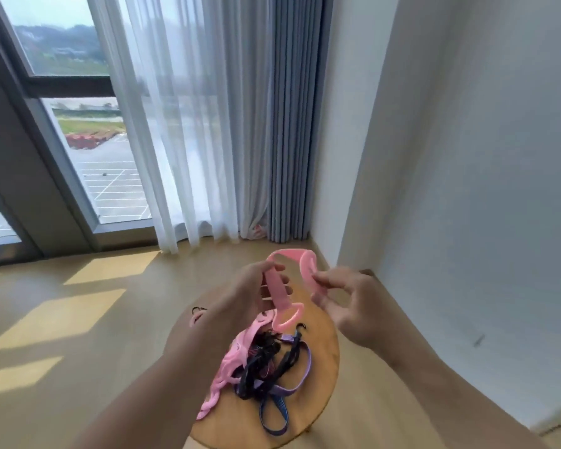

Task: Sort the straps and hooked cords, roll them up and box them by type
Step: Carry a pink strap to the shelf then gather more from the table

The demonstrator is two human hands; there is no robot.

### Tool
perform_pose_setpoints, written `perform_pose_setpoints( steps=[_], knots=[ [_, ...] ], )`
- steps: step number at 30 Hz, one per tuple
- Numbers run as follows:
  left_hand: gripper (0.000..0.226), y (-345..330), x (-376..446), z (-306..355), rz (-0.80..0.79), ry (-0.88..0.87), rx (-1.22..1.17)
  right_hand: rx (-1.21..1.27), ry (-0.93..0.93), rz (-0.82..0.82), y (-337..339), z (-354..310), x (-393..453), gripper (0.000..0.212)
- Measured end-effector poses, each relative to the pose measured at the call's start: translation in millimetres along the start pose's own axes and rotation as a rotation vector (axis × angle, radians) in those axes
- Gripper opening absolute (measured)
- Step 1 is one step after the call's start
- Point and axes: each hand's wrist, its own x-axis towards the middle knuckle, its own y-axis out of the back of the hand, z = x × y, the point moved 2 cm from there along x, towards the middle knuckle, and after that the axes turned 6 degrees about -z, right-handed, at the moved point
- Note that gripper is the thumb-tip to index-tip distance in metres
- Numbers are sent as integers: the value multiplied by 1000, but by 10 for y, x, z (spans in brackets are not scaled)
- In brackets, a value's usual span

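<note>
My grip is two-handed on one pink strap: my left hand has thumb and fingers closed round its straight run, and my right hand pinches the far end, where the band curls over into the start of a roll. The strap is held in the air above the round wooden surface, its loop handle hanging free below my left hand. Assessment of handling: the band looks light, soft and flexible, and it bends into an arc without kinking; it appears somewhat springy, so a roll would likely loosen unless pinched at the wound end. The best hold, in my judgement, is on the flat band close to the curl, not on the handle. Count: one pink strap in hand. On the surface lies a tangled pile holding further pink straps, number not determinable, at least one purple band, one blue loop and dark cords whose count I cannot fix. Small dark hooks show at the pile's edges. No boxes are in view.
</note>
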Motion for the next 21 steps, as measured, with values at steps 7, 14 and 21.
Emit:
perform_pose_setpoints(
  steps=[7, 14, 21],
  knots=[
    [43, -1281, -15, -189, -190, 90, -48, -395, 78, 52, 412, 595, -930, 40],
    [41, -2796, -77, -259, -394, 90, -77, -597, -21, 177, 1031, 1258, -1830, 37],
    [33, -4484, -176, -530, -628, 62, 114, -154, -397, 584, 2302, 1924, -2610, 49]
  ],
)
